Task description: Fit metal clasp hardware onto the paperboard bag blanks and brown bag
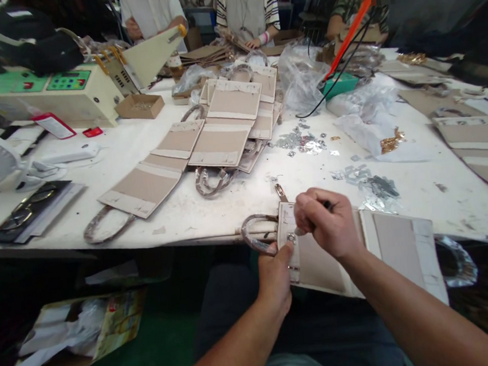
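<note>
Left grip (pixel 275 279) on bag panel (pixel 319 263)

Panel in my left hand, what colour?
The panel is mainly beige, best seen in the head view.

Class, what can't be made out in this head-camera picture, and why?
Head view: the dark object in the right hand; fingers hide most.
Head view: most fingers of the left hand; the bag panel covers them.
Head view: lettering on the green control panel; too small and blurred.
Head view: head of the person in stripes; cut by top edge.
</note>
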`<control>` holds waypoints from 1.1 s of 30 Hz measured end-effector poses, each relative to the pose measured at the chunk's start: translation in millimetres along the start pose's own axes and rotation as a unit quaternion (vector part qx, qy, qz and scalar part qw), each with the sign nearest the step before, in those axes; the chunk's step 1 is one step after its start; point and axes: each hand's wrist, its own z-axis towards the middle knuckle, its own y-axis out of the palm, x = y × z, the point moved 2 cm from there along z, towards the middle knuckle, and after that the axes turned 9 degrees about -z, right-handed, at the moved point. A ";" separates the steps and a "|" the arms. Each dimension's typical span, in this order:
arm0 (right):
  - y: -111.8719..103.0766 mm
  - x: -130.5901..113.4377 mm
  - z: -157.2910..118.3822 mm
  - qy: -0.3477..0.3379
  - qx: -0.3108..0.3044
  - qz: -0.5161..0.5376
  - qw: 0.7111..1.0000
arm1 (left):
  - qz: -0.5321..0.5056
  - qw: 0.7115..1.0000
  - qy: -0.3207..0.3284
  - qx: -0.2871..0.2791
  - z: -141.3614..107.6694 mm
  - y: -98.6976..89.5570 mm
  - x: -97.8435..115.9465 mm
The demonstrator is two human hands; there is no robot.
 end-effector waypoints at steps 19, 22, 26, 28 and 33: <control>10.6 -1.3 2.8 -0.023 -0.032 -0.010 0.999 | 0.000 1.000 0.017 -0.009 1.0 -3.7 1.5; 6.2 2.7 -1.7 -0.031 0.000 0.010 0.999 | 0.004 1.000 0.021 -0.004 2.0 -5.5 0.5; -15.4 6.0 -7.1 0.011 0.051 -0.077 0.996 | 0.018 1.000 0.018 -0.006 1.2 -8.0 -0.3; -30.6 6.8 -9.1 0.048 0.079 -0.173 0.981 | 0.017 1.000 0.012 -0.004 -1.4 -8.7 -0.7; -35.6 25.0 -13.2 0.093 -0.045 -0.424 0.900 | 0.007 1.000 -0.004 0.005 -10.7 -10.4 -3.6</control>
